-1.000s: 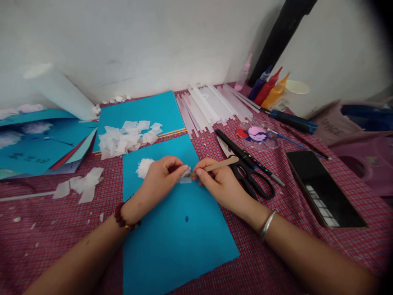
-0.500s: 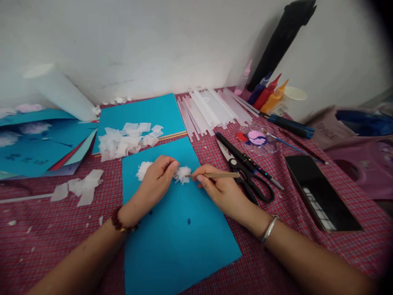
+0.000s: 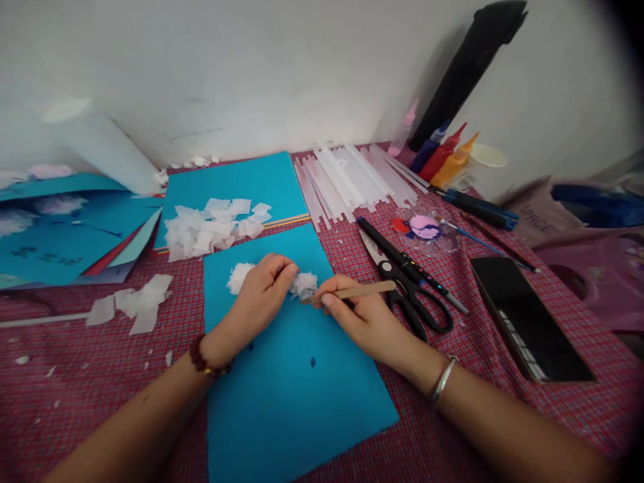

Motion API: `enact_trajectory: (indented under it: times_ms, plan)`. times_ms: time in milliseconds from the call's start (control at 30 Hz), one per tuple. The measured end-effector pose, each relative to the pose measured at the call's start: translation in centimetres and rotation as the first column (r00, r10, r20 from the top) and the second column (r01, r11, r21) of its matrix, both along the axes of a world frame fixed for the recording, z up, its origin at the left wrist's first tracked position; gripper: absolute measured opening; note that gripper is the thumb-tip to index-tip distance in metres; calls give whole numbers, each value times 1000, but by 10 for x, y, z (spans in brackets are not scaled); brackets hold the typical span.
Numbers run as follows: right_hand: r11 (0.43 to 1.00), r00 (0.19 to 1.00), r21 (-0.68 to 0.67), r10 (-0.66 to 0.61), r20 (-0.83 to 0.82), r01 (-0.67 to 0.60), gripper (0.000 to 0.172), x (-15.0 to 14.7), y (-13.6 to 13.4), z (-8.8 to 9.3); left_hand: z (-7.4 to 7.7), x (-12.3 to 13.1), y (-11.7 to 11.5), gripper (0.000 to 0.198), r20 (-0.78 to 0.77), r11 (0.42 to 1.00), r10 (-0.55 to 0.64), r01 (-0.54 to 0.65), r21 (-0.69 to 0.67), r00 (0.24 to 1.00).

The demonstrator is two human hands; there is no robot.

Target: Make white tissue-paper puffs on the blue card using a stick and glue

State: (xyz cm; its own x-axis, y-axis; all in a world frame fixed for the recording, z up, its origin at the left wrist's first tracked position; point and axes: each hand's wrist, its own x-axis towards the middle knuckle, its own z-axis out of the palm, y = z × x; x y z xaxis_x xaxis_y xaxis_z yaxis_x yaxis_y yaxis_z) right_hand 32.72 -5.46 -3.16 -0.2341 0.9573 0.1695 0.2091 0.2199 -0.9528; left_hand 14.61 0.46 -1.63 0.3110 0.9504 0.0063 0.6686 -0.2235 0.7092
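A blue paper sheet (image 3: 302, 416) lies under both hands, with two small dark spots on it. My right hand (image 3: 357, 310) is closed around a flat wooden stick (image 3: 369, 290), whose tip is low beside a white tissue-paper tuft (image 3: 304, 284). My left hand (image 3: 266, 288) has its fingers pinched at the left side of that tuft; what lies between the fingertips is hidden. Partly behind the left hand, a second fluffy white tuft (image 3: 238, 276) rests on the sheet.
Cut tissue squares (image 3: 206, 231) lie on a blue paper stack (image 3: 231, 178) behind. To the right are black scissors (image 3: 412, 295), a black pen (image 3: 397, 251), a phone (image 3: 528, 322) and a paint palette (image 3: 427, 231). Paper strips (image 3: 347, 178) and paint bottles (image 3: 447, 154) stand farther back.
The stick's tip has moved from the tuft's right side to its lower edge, and the stick has tilted. The left hand stays by the tuft. The whole view has shifted slightly.
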Motion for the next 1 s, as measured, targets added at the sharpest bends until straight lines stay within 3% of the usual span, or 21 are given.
enact_trajectory:
  times_ms: [167, 267, 400, 633, 800, 1000]
  plan:
    - [996, 996, -25, -87, -5, 87, 14, 2, 4, -2, 2, 1, 0, 24, 2, 1000, -29, 29, 5, 1000]
    - [992, 993, -67, -111, -25, 109, 14, 2, 7, -2, 4, -5, 2, 16, -2, 992, -117, 116, -56, 993]
    - [988, 991, -109, -119, -56, 113, 13, 1, 8, 0, 4, -14, 7, 34, -2, 953, -277, 274, -129, 961]
    - [988, 984, -94, -134, -120, 123, 14, 2, 3, 3, -2, -10, 9, 20, 148, 965, -118, 148, -215, 982]
    - [997, 997, -33, -64, -31, 63, 14, 2, 1, 3, -7, -8, 8, 18, 97, 983, -107, 120, -139, 990]
    - [996, 995, 7, -91, 31, 91, 16, 3, 1, 4, -4, -7, 7, 16, 64, 987, -100, 107, -116, 993]
